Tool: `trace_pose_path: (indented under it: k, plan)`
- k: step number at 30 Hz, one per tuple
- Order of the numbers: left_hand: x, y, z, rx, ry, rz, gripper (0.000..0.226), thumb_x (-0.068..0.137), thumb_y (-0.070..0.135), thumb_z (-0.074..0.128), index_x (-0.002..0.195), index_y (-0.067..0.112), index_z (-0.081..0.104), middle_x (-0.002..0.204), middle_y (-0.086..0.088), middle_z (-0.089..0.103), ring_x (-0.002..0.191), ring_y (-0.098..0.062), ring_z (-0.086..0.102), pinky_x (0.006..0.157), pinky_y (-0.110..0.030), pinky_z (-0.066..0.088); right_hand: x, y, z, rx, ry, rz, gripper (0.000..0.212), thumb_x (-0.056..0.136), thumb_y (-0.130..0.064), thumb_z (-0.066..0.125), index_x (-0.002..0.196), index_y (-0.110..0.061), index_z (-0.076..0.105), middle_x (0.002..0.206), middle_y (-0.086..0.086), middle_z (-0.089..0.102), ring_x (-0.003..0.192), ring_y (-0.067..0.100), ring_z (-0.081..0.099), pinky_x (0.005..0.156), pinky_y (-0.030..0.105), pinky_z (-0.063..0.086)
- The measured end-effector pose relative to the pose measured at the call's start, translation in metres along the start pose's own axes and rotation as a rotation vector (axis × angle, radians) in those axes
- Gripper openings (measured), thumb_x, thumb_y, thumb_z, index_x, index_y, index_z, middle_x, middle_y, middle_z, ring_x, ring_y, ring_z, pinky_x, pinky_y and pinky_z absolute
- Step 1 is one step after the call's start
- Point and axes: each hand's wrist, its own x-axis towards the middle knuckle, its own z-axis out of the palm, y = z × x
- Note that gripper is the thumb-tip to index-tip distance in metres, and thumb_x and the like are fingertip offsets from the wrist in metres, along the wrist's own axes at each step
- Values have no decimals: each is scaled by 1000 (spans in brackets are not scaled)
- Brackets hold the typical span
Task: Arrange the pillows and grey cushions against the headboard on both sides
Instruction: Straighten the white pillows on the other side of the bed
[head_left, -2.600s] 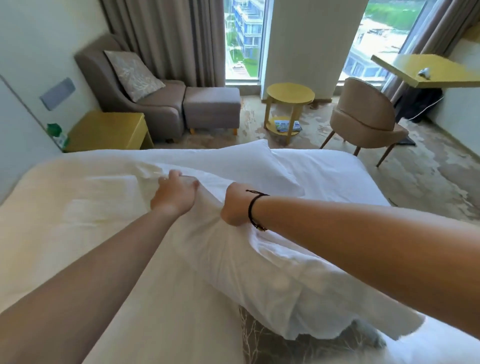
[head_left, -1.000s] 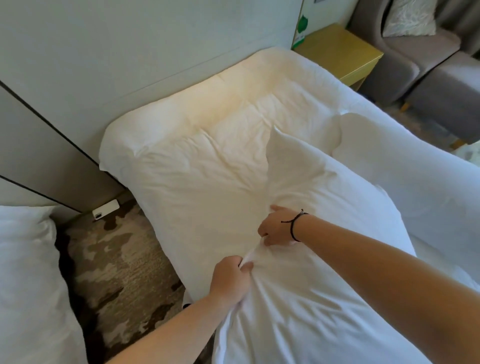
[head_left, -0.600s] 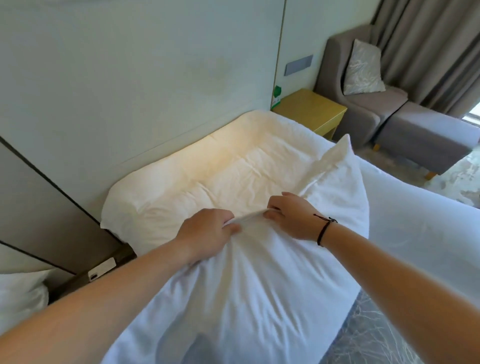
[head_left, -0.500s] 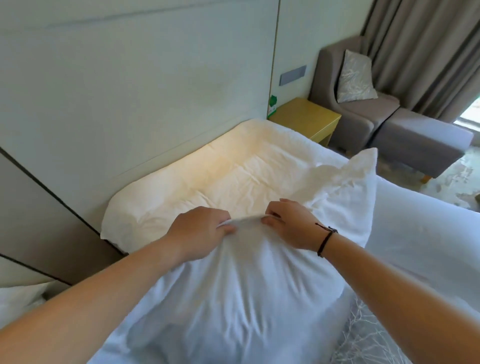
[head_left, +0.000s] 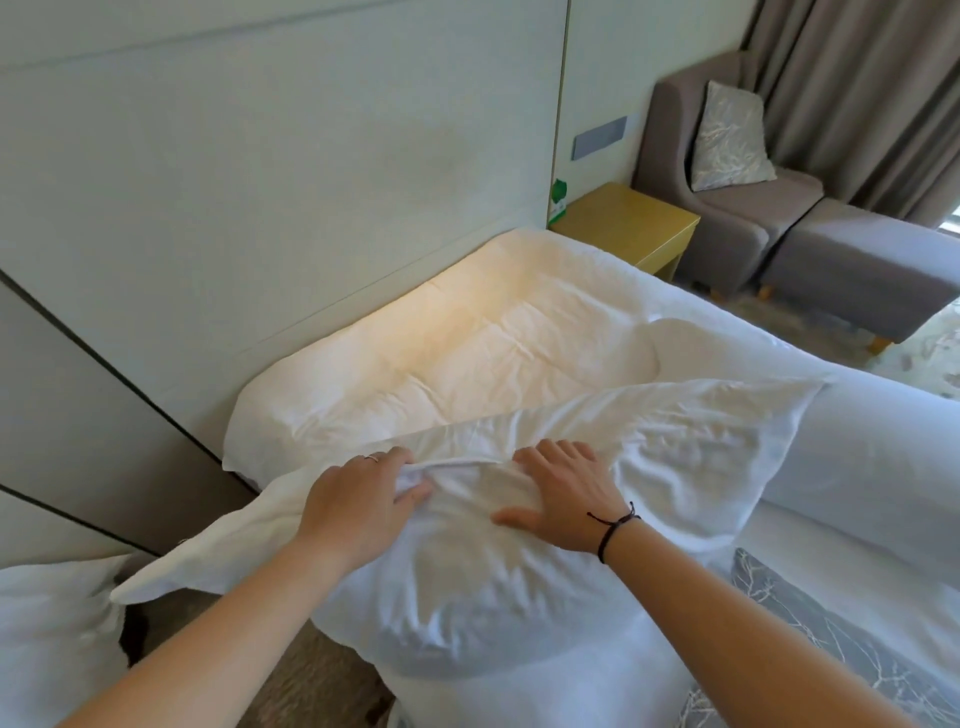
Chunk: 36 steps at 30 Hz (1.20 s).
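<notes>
- Since half a second ago, the plump white fabric pillow (head_left: 519, 519) has been turned from an upright tilt to lie lengthwise across the bed, and the right hand (head_left: 563, 499) has been opened from its pinch.
- That pillow is now seen on the white bed cover (head_left: 467, 353), near but apart from the pale padded headboard panel (head_left: 260, 182), with one corner hanging over the bed's left edge.
- A fold of the pillowcase at the upper seam is gripped by the left hand (head_left: 358, 509), its fingers curled closed around the cloth; a ring is worn on one finger.
- The right hand is laid flat, fingers spread, on top of the pillow, with nothing grasped; a thin black cord bracelet (head_left: 613, 530) is worn at its wrist.
- A grey cushion with a white branch pattern (head_left: 831, 644) is seen lying on the bed at lower right, partly covered by the pillow.
- Another white pillow (head_left: 57, 639) is seen at lower left, on the far side of the floor gap.
- A yellow bedside table (head_left: 623, 223) is placed just beside the bed's far corner, with a grey armchair (head_left: 727, 208) holding a patterned cushion (head_left: 732, 140) beyond it.
</notes>
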Motion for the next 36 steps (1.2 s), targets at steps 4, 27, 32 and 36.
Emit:
trace_pose_path:
  k: [4,27,32,36]
  plan:
    - [3,-13,14,105,26,2,70,86,79,26,130,30,49,109,5,67,101,-20,61,77,-36,45,3,16,-4,-66,-6,92,93,60,-100,30,119,-33,55,108,-9,57,103,19,52,104,39,32]
    - [93,-134,44,-226,-220,154,25,94,49,50,89,26,54,95,4,63,93,-22,62,66,-34,35,126,-45,19,-79,-330,420,20,89,-48,52,99,-34,61,101,-11,62,107,15,56,116,42,12]
    - [103,-140,51,-185,-200,126,28,93,49,50,92,23,60,95,3,64,94,-23,61,72,-36,42,135,-47,30,-62,-238,374,16,94,-34,47,78,-31,50,82,-12,57,85,16,57,106,32,29]
    - [116,-151,54,-119,-208,107,33,94,51,43,94,24,62,95,5,63,93,-21,60,73,-35,44,144,-44,38,-46,-160,361,18,95,-28,45,78,-27,51,79,-8,59,77,19,55,86,31,40]
